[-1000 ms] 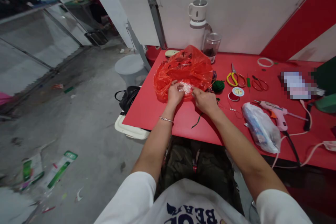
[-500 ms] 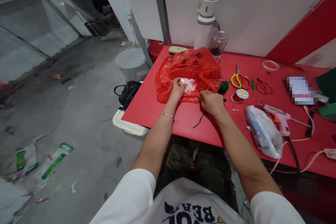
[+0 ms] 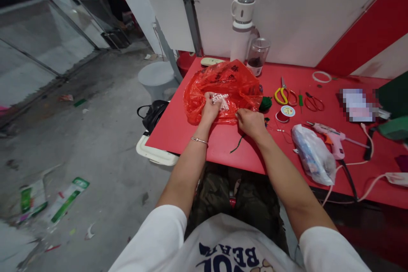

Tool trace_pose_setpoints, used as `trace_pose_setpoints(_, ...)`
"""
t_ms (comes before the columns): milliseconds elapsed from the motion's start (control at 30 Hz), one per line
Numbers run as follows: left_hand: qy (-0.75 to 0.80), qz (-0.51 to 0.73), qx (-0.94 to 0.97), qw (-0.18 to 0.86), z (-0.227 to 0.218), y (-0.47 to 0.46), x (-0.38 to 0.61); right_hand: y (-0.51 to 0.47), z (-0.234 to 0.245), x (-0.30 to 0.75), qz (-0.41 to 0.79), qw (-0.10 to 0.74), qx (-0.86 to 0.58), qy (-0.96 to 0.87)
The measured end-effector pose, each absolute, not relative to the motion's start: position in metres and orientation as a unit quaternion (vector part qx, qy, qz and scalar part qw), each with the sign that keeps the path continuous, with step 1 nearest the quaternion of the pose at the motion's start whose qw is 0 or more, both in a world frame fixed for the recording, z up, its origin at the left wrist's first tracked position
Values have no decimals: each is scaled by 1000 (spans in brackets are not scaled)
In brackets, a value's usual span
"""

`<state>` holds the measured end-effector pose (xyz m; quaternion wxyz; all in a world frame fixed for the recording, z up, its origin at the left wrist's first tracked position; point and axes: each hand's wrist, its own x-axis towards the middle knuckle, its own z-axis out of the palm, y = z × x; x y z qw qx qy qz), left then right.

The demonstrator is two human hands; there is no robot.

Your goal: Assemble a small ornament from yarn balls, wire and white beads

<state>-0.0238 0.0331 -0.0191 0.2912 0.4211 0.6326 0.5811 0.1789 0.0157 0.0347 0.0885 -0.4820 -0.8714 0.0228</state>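
A red plastic bag point(image 3: 223, 77) with dark printing lies open on the red table point(image 3: 178, 123). White pearl-like beads point(image 3: 222, 101) bunch together inside its mouth; whether a clear wrapping surrounds them is hard to tell. My left hand point(image 3: 210, 109) reaches into the opening, its fingers closed at the beads' left side. At the bag's near right edge, my right hand point(image 3: 251, 123) is closed with the red plastic pinched in its fingers. A dark green strand point(image 3: 237, 144) trails on the table below that hand. Green yarn point(image 3: 265, 104) sits just beyond it.
To the right lie yellow-handled scissors point(image 3: 281, 94), red-handled pliers point(image 3: 314, 103), a thread spool point(image 3: 284, 113), a whitish plastic bag point(image 3: 314, 153) and a pink glue gun point(image 3: 331, 138) with its cable. A cup point(image 3: 244, 9) and jar point(image 3: 259, 55) stand behind. A stool point(image 3: 157, 75) is left.
The view has shifted slightly, so the table's things appear further left. My left fingers have moved slightly over the beads, while my right hand keeps its pinch on the bag's edge.
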Motion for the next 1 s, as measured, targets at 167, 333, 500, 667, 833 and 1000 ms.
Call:
trace_pose_setpoints(167,649,571,411,288,-6,30,-13,15,35,178,23,92,-483,-871)
trace_pose_setpoints(333,642,590,386,301,4,30,-11,15,36,178,24,88,-486,-869)
trace_pose_setpoints(500,639,587,385,312,4,28,-12,15,36,178,15,80,-487,-870)
trace_pose_setpoints(667,617,584,381,364,6,25,-10,14,38,178,10,64,-490,-869)
trace_pose_setpoints(833,634,583,402,310,3,26,-7,14,38,178,10,65,-490,-869)
trace_pose_setpoints(1000,625,592,374,345,0,31,-4,14,39,179,16,66,-491,-869)
